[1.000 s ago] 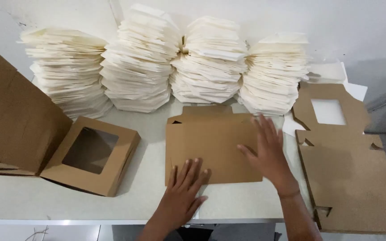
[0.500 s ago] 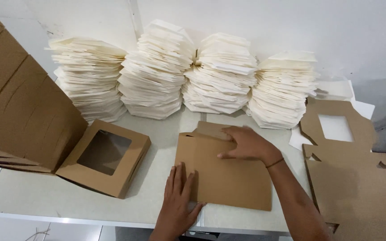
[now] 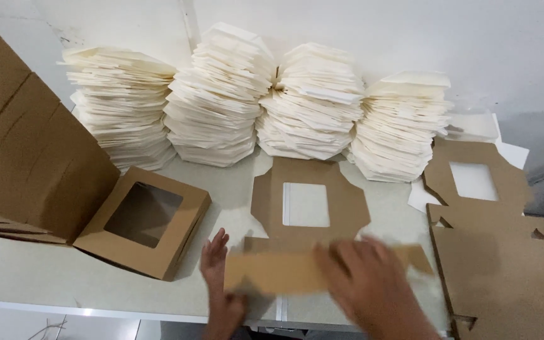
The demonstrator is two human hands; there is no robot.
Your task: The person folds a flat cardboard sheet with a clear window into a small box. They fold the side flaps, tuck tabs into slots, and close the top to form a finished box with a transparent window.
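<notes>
While both hands flatten one blank (image 3: 310, 204): four paper stacks (image 3: 313, 104).

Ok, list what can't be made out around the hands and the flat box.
Head view only:
- Right hand: motion-blurred, so its grip is unclear.
- Left hand: wrist cut off by the bottom edge.
- Flat box: near flap blurred, partly behind the right hand.
- Brown stack: cut off at the right edge.

A plain white wall (image 3: 360, 31) stood at the far side, and a pale table (image 3: 45, 277) filled the near ground, evenly lit.
</notes>
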